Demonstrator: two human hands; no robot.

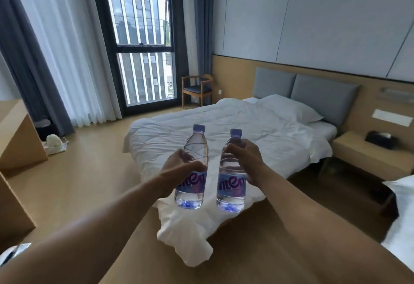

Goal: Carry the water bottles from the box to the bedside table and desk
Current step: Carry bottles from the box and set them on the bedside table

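I see both bare forearms [107, 214] stretched forward. Left hand [179, 169] curled round clear plastic purple-capped water bottle [197, 147]; right hand [247, 160] grips second such bottle [230, 182].

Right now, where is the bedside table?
In the head view, the bedside table stands at the right, beside the bed, with a black box on it.

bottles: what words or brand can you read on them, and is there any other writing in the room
"nten", purple script on the label of the left bottle; its start is hidden by the left hand.
"anten", roughly, in the same purple script on the label of the right bottle; the first letter is unclear.
Small print under both: too blurred to read.
Tissue box: no readable text.
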